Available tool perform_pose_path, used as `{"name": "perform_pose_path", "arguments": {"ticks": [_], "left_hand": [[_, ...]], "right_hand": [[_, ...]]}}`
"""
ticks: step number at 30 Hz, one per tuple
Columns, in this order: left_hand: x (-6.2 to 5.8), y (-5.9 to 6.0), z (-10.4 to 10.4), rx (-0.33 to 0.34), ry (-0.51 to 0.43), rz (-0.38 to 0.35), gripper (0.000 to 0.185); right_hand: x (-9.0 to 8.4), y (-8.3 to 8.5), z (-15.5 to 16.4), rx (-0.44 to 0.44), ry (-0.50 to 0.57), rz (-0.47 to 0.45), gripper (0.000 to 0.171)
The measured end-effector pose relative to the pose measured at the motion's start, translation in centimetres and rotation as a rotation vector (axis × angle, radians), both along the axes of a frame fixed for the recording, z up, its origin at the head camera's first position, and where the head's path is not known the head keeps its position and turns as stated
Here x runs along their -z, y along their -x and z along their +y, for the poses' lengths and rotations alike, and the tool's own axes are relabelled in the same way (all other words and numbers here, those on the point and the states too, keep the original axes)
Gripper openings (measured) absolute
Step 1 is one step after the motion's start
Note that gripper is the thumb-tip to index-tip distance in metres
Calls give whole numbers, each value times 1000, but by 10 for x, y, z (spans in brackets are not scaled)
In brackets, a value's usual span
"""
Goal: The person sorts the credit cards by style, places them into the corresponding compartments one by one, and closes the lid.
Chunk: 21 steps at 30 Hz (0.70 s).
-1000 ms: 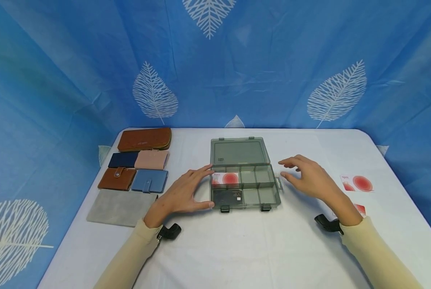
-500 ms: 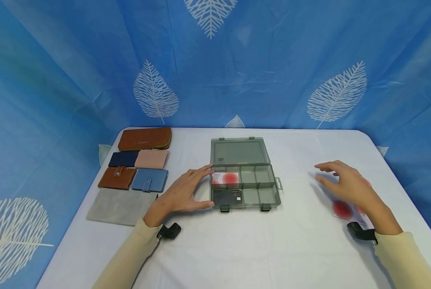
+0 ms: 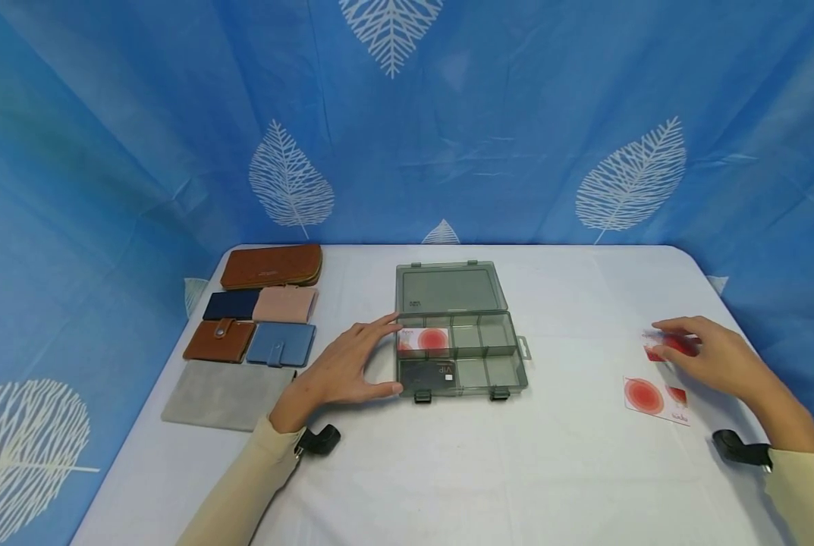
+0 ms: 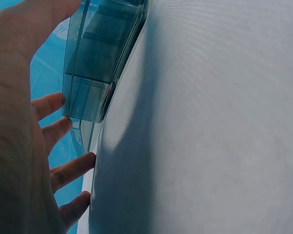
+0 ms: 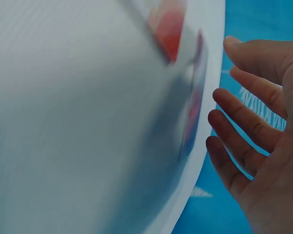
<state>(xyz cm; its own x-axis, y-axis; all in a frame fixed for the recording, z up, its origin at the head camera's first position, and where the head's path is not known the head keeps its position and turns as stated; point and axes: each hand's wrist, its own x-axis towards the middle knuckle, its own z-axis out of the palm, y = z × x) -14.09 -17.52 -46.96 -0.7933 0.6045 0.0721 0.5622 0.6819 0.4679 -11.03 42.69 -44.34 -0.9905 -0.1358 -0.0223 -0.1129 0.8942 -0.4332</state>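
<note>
A smoky clear compartment box [image 3: 473, 370] lies mid-table, its lid [image 3: 451, 288] folded back. Inside its left side are a red-and-white card [image 3: 423, 339] and, in the front row, a black VIP card [image 3: 420, 374]. My left hand [image 3: 341, 370] spreads along the left side, thumb and fingertips right at the edge, and the left wrist view shows the box wall [image 4: 90, 53] beside the fingers. At the right, my right hand [image 3: 721, 360] hovers with parted fingers over a red-and-white card [image 3: 654, 350], partly covering it. Another red-and-white card [image 3: 645, 396] lies just nearer.
Wallets fill the left of the table: a long brown one [image 3: 271, 267], a dark blue one [image 3: 231, 305], a pink one [image 3: 284, 303], a brown snap one [image 3: 218, 341], a blue one [image 3: 281, 344] and a grey pouch [image 3: 225, 398]. A blue leaf-print curtain [image 3: 502, 152] hangs behind.
My right hand has travelled right, away from the box, to above the far loose card, uncovering the nearer one. My left hand has stayed at the box's left side.
</note>
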Motion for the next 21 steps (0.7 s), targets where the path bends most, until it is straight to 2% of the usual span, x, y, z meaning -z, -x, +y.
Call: {"name": "perform_pose_path", "arguments": {"ticks": [8, 21], "left_hand": [[-1, 0, 0, 5, 1, -3, 103], [-4, -2, 1, 6, -4, 4, 102]], "right_hand": [[5, -4, 16, -9, 14, -17, 59], [6, -9, 36, 1, -66, -53, 65]]}}
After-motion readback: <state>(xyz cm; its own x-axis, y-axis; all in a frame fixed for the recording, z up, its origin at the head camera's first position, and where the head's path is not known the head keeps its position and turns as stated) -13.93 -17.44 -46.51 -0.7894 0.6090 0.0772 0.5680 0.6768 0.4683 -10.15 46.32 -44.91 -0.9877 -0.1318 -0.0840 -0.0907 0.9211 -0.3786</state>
